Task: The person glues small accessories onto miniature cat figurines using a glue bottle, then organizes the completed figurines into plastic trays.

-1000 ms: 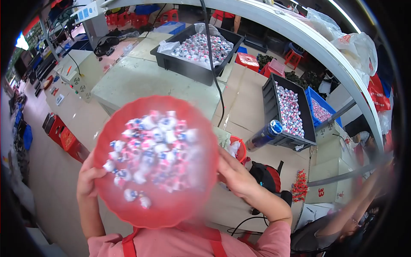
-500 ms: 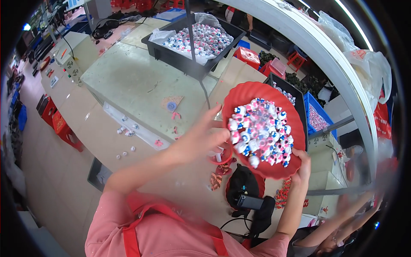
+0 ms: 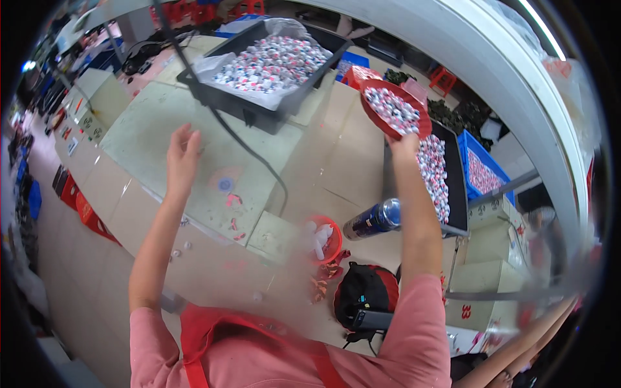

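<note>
The right hand is gripping the near rim of a red bowl heaped with small red-and-white pieces, holding it tilted over the long black tray at the counter's right edge, so the bowl is lying straight ahead of that arm, above the tray's far end. The left hand is hovering open and empty, fingers spread, over the green counter, well apart from the bowl. A second black tray is sitting at the far edge.

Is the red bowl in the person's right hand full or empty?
Full: the red bowl, held up by the right hand, is heaped with small red-and-white pieces.
</note>
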`<state>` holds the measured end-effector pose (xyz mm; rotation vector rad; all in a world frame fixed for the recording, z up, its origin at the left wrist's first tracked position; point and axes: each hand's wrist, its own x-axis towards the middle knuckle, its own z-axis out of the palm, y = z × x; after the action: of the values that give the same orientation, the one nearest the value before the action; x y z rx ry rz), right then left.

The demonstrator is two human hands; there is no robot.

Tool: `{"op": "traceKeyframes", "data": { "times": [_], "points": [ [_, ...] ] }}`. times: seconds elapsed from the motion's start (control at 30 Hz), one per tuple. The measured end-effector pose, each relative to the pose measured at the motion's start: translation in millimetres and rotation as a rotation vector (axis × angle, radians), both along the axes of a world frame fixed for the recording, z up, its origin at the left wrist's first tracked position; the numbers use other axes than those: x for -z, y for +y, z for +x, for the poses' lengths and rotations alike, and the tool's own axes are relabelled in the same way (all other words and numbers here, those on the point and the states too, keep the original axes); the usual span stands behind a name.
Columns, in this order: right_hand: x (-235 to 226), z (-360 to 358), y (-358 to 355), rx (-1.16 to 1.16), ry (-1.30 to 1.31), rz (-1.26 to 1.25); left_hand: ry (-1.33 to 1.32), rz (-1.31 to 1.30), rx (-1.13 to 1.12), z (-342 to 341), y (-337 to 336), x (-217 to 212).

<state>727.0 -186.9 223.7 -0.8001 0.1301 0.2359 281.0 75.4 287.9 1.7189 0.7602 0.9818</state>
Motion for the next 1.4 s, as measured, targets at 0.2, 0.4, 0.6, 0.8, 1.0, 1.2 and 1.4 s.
{"op": "traceKeyframes", "data": {
  "times": [0.2,0.4,0.6,0.8,1.0,1.2,1.4],
  "points": [
    [99,8,84,0.560,0.423,0.074,0.132,0.106,-0.076,69,40,17],
    [134,-41,107,0.699,0.465,0.051,0.260,0.207,-0.161,89,66,34],
    [228,-12,88,0.535,0.557,0.006,0.103,-0.397,0.073,110,64,8],
    [228,-19,78,0.231,0.646,-0.098,0.201,-0.665,0.038,112,93,-4],
    [190,3,65,0.239,0.387,-0.235,0.190,-0.664,0.006,145,81,-6],
    [-66,-125,182,-0.174,-0.265,-0.492,-0.063,-0.929,-0.291,158,143,51],
    [-86,-116,214,-0.554,-0.309,-0.830,0.129,-0.917,-0.185,174,115,13]
  ]
}}
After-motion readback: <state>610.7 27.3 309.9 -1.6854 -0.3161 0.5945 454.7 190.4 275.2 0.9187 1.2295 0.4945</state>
